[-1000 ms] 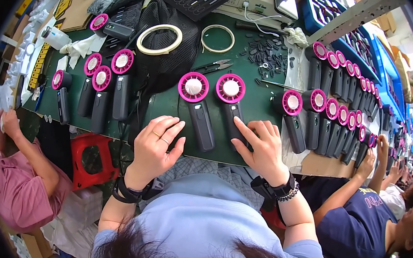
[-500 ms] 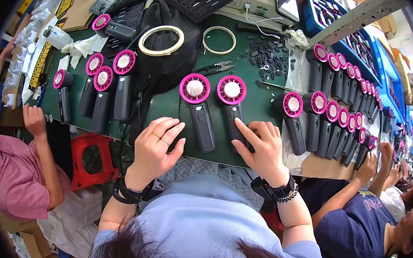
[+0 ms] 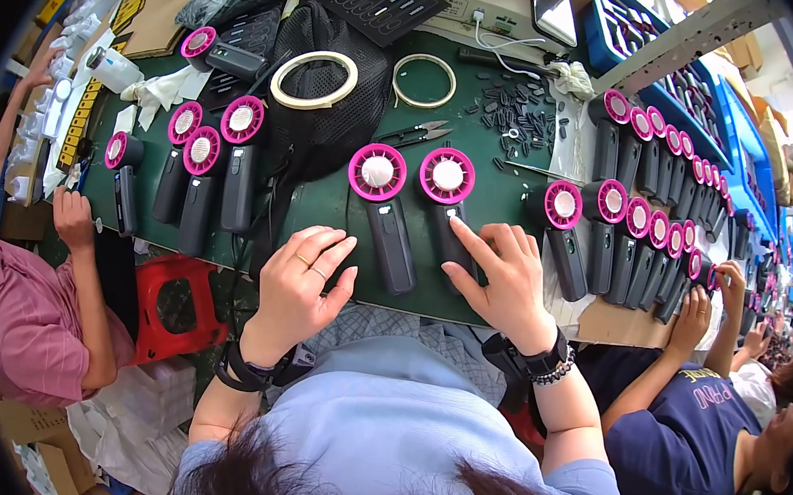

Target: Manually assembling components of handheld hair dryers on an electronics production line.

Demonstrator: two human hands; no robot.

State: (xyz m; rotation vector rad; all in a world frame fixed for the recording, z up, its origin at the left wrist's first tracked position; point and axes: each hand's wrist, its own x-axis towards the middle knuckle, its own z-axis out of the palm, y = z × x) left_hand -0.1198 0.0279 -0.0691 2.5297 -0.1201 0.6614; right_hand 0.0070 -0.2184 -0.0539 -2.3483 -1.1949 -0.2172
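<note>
Two handheld fans with black handles and pink-rimmed heads lie side by side in front of me. My right hand [image 3: 511,282] has its index fingertip on the upper handle of the right fan [image 3: 447,176], near a small bright spot, while its thumb is by the handle's lower part. Its fingers are apart and grip nothing. To the left of the other fan [image 3: 391,247], my left hand [image 3: 302,281] hovers at the table's near edge, thumb apart and fingers loosely bent, holding nothing.
More fans [image 3: 196,200] lie at left, and two rows of fans [image 3: 641,238] at right. Beyond are tape rolls [image 3: 424,80], snips [image 3: 417,133], small black pieces [image 3: 515,106] and a black mesh bag [image 3: 321,135]. Co-workers sit on both sides; one's hand [image 3: 692,319] is by the right rows.
My right index finger has shifted slightly up the fan's handle. My left hand stays put. The right co-worker's hands have moved at the end of the fan row; the left co-worker's hand shifted slightly.
</note>
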